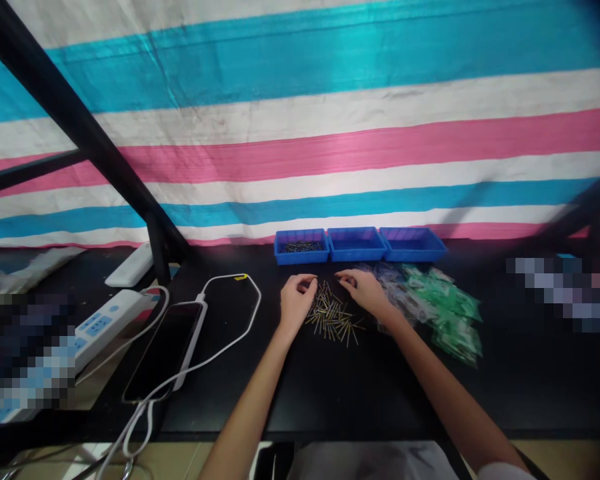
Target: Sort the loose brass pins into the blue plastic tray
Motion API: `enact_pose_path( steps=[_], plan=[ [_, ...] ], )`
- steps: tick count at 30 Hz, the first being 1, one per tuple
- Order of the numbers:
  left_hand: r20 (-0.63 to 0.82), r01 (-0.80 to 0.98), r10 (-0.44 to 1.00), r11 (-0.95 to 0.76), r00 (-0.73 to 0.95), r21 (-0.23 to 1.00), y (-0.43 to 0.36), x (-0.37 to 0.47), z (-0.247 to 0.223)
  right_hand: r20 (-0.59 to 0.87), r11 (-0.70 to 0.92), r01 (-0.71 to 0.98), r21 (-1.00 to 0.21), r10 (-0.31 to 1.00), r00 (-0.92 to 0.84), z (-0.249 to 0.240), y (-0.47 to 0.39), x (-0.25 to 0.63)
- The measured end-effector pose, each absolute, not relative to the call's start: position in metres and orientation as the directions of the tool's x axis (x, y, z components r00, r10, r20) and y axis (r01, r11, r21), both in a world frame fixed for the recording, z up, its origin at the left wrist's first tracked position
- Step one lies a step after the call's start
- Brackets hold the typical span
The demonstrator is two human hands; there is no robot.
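Note:
A loose pile of thin, brass-coloured screws lies on the black tabletop between my hands. At the upper left of the pile is my left hand, its thumb and index finger curled toward each other in a pinch. My right hand hovers at the upper right, its thumb and fingertips also drawn together. Anything within either pinch is too small to make out. Just beyond my hands, a blue tray contains several dark, thin screws. Two more blue trays stand beside it in a row.
Clear and green plastic bags are heaped right of my right forearm. Left are a phone, a white cable, and a white power strip. A black metal frame slants before a striped sheet.

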State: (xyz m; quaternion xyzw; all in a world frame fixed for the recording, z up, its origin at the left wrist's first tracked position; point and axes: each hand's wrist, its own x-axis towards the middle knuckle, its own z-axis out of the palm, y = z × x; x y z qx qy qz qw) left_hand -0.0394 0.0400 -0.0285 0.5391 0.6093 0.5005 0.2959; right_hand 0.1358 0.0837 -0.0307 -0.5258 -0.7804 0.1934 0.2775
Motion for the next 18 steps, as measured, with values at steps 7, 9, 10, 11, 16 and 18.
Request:
enact_pose_path(
  steps=[7, 9, 10, 11, 16, 18],
  plan=[
    [0.206, 0.22, 0.978, -0.197, -0.019, 0.955, 0.036, -0.029, -0.03, 0.121, 0.198, 0.17, -0.965, 0.916, -0.382, -0.012, 0.07, 0.127],
    [0.197, 0.172, 0.98, -0.19, -0.022, 0.967, 0.036, -0.028, -0.028, 0.098, 0.151, 0.123, -0.981, 0.929, -0.357, -0.008, 0.068, 0.126],
    [0.195, 0.148, 0.98, -0.188, -0.031, 0.971, 0.036, -0.028, -0.027, 0.091, 0.137, 0.114, -0.984, 0.936, -0.34, -0.007, 0.067, 0.126],
    [0.193, 0.125, 0.98, -0.186, -0.044, 0.975, 0.036, -0.028, -0.026, 0.086, 0.127, 0.108, -0.986, 0.942, -0.324, -0.007, 0.067, 0.127],
    [0.121, 0.017, 0.984, -0.12, -0.131, 0.993, 0.036, -0.029, -0.02, 0.092, 0.136, 0.114, -0.984, 0.942, -0.324, -0.013, 0.064, 0.125],
    [0.099, -0.015, 0.983, -0.103, -0.155, 0.995, 0.037, -0.028, -0.019, 0.102, 0.162, 0.129, -0.978, 0.919, -0.38, -0.016, 0.062, 0.121]
  ],
)
